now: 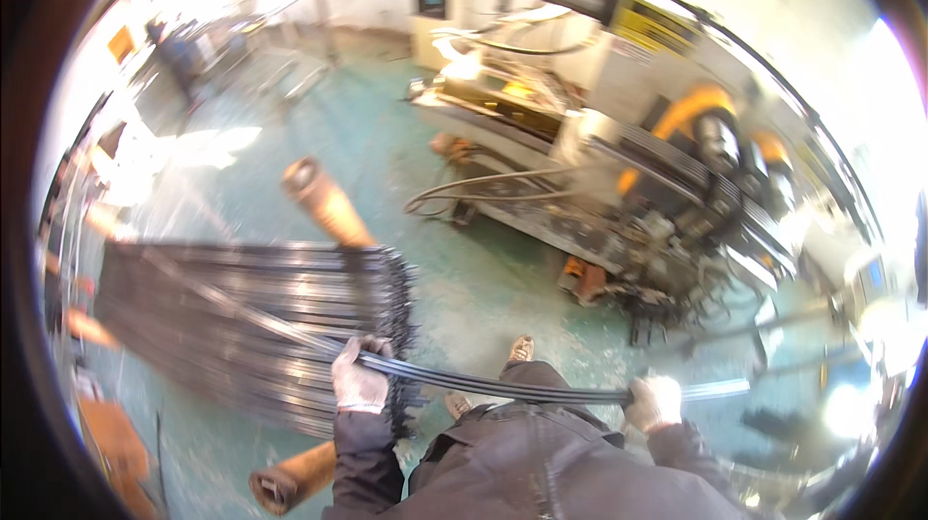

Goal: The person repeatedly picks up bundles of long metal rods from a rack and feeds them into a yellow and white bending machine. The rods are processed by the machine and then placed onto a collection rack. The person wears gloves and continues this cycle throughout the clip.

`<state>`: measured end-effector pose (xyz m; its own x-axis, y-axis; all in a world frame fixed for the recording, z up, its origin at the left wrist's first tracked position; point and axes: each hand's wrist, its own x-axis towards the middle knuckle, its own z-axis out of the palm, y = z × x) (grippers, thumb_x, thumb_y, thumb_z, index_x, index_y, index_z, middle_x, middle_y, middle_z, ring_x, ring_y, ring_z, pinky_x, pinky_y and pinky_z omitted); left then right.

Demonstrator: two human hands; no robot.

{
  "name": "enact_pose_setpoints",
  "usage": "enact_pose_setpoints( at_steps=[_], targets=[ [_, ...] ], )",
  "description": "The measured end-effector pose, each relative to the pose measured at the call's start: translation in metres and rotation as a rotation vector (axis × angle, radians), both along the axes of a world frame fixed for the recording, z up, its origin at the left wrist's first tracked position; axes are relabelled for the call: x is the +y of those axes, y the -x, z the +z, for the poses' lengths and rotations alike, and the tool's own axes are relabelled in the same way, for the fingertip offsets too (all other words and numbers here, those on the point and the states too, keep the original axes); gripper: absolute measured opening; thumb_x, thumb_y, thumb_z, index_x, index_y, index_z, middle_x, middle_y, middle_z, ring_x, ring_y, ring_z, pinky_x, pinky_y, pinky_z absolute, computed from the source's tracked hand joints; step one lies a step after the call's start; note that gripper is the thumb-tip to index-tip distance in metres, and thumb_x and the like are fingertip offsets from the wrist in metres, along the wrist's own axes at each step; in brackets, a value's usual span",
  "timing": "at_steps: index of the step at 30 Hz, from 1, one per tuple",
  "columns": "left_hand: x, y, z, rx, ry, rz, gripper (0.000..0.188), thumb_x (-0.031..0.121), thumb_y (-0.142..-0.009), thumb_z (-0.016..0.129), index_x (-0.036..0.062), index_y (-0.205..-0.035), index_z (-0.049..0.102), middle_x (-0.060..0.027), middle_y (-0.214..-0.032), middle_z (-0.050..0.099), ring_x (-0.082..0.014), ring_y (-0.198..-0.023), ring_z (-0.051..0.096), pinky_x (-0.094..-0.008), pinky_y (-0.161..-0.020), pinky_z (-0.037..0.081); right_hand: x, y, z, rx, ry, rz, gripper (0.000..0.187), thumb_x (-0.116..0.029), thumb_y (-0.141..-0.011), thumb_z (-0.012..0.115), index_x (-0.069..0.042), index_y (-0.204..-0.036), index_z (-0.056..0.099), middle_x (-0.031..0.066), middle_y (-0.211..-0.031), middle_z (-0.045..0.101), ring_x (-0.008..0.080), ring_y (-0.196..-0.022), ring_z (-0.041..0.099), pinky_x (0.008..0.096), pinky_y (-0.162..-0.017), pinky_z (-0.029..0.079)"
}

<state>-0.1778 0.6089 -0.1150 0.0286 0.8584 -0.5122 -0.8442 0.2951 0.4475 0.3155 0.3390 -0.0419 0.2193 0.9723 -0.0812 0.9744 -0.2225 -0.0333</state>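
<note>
Across my front lies a small bundle of long, thin dark strips (512, 383), gripped by both gloved hands. My left hand (362, 377) is closed round the bundle near the edge of a large stack of similar strips. My right hand (653, 403) is closed round it farther along, and the bundle's pale, shiny end (715, 389) sticks out past it. On the other side, the bundle runs on beyond my left hand over the stack. The wide stack of dark strips (261, 317) rests on orange-brown rollers or tubes, one of them (333, 203) jutting out at its far side.
A long machine (541, 124) with hoses and yellow-black parts (710, 124) stands ahead and to the right. Another brown tube end (290, 481) sticks out near my left side. Cardboard (114, 438) lies at the lower left. The floor is green.
</note>
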Motion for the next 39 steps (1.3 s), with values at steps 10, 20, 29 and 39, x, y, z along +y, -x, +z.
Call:
enact_pose_setpoints(
  at_steps=[10,20,29,39],
  targets=[
    [0.092,-0.109,0.186,0.184,-0.476,-0.091,0.019,0.020,-0.115,0.070,0.0081,-0.130,0.071,-0.0020,-0.109,0.073,-0.0172,-0.100,0.070,-0.0396,-0.101,0.062,-0.086,-0.278,-0.018,-0.335,-0.378,-0.791,0.025,-0.008,-0.086,0.076,-0.004,-0.110,0.077,0.0244,-0.120,0.078,0.0423,-0.113,0.073,0.0522,-0.104,0.057],
    [0.123,-0.362,0.254,0.136,-0.696,-0.515,0.045,0.027,-0.109,0.080,0.0027,-0.144,0.066,-0.0102,-0.122,0.074,-0.0318,-0.119,0.071,-0.0566,-0.125,0.051,0.056,-0.284,-0.005,2.315,-1.484,-0.913,0.035,0.005,-0.108,0.061,0.004,-0.142,0.063,0.0192,-0.133,0.075,0.0397,-0.128,0.074,0.0551,-0.112,0.065],
    [0.282,-0.334,0.249,0.364,-0.746,-0.358,0.033,0.029,-0.114,0.075,0.0030,-0.134,0.070,-0.0051,-0.119,0.073,-0.0197,-0.115,0.070,-0.0429,-0.115,0.055,0.100,-0.325,0.026,2.125,-1.832,-0.959,0.018,-0.006,-0.113,0.072,-0.003,-0.130,0.073,0.0103,-0.118,0.080,0.0255,-0.110,0.078,0.0409,-0.099,0.067],
    [0.446,-0.352,0.154,0.472,-0.488,-0.374,0.042,0.041,-0.118,0.069,-0.0001,-0.110,0.074,-0.0074,-0.102,0.073,-0.0209,-0.098,0.070,-0.0373,-0.095,0.057,0.245,-0.312,0.072,1.633,-1.929,-0.997,0.020,-0.019,-0.118,0.066,-0.003,-0.125,0.075,0.0070,-0.112,0.080,0.0224,-0.103,0.076,0.0373,-0.093,0.061]
  ],
)
